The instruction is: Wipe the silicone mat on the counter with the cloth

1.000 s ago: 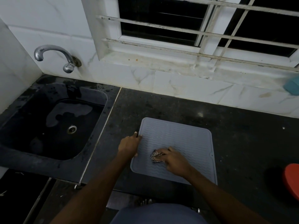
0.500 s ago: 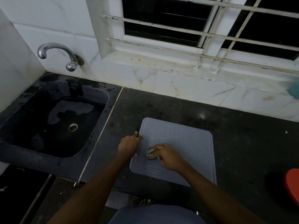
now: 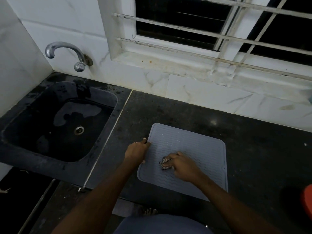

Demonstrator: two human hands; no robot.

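A grey ribbed silicone mat lies flat on the black counter, near its front edge. My right hand presses a small bunched checked cloth onto the mat's lower left part; only the cloth's left end shows past my fingers. My left hand rests on the mat's left edge, fingers curled over the rim and holding it down.
A black sink with a drain and wet patches sits left of the counter under a chrome tap. White tiled wall and a barred window stand behind. A red object shows at the right edge.
My right hand slid the cloth left toward the mat's left edge, then back a little to the right. My left hand stayed on the mat's edge. The view shifted slightly.
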